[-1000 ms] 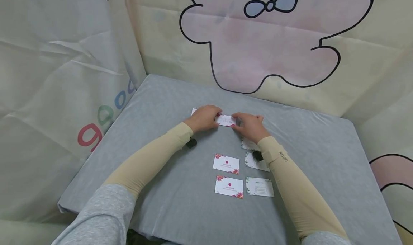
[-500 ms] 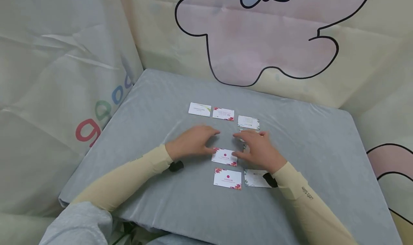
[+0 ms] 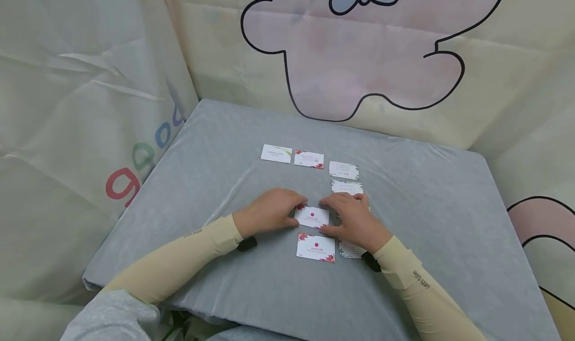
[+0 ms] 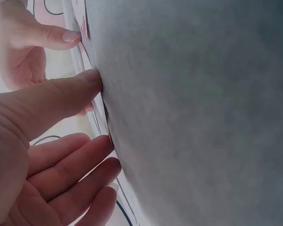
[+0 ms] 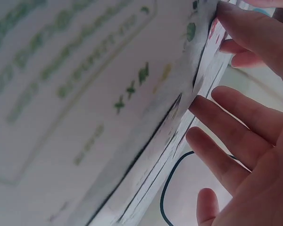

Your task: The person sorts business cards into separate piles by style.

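Here, fingers and thumb stand apart on both the left hand (image 3: pixel 271 212), at nine o'clock, and the right hand (image 3: pixel 356 220), at three, of a white rectangular red-flowered card (image 3: pixel 312 216) on the grey cloth-covered table (image 3: pixel 215 281); a matching red-dotted card (image 3: pixel 316 248) lies at six o'clock.

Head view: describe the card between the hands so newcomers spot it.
On the grey table, look between the left hand and right hand. There lies a white card with red floral corners and a magenta dot. Unlike its lookalike lower in view, it is framed by both hands.
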`<state>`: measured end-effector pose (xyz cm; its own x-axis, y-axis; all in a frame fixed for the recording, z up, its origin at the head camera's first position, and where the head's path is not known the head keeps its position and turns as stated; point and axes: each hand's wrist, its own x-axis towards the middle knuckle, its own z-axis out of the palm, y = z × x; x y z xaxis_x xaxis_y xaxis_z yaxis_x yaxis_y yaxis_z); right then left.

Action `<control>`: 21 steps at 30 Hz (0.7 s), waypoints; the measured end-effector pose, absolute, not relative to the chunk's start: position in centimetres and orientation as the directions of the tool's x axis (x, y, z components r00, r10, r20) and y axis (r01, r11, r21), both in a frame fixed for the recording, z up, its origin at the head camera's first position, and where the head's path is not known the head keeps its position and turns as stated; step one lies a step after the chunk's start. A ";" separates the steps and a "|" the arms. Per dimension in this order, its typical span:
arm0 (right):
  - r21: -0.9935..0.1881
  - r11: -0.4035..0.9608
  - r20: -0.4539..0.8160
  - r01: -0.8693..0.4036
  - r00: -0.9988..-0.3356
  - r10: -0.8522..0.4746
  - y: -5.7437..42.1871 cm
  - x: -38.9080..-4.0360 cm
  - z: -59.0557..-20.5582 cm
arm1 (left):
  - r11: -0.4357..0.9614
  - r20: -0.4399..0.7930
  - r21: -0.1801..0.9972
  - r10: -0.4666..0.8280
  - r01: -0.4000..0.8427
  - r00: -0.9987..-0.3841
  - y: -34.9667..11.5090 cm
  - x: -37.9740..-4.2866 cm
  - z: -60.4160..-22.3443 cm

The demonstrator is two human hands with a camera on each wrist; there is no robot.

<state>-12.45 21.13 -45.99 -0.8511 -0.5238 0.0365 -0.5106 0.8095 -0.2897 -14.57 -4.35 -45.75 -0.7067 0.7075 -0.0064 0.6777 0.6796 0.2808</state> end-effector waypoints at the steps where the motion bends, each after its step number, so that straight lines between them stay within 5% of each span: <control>1: -0.289 0.809 0.042 -0.512 -0.851 -0.523 21.1 -12.5 -46.1 | 0.681 -0.005 0.280 0.705 0.676 -0.709 -4.4 -14.6 -45.8; 21: -0.327 0.780 0.112 -0.533 -0.842 -0.528 21.0 -12.5 -46.2 | 0.669 0.036 0.396 0.674 0.630 -0.738 -4.7 -15.0 -45.9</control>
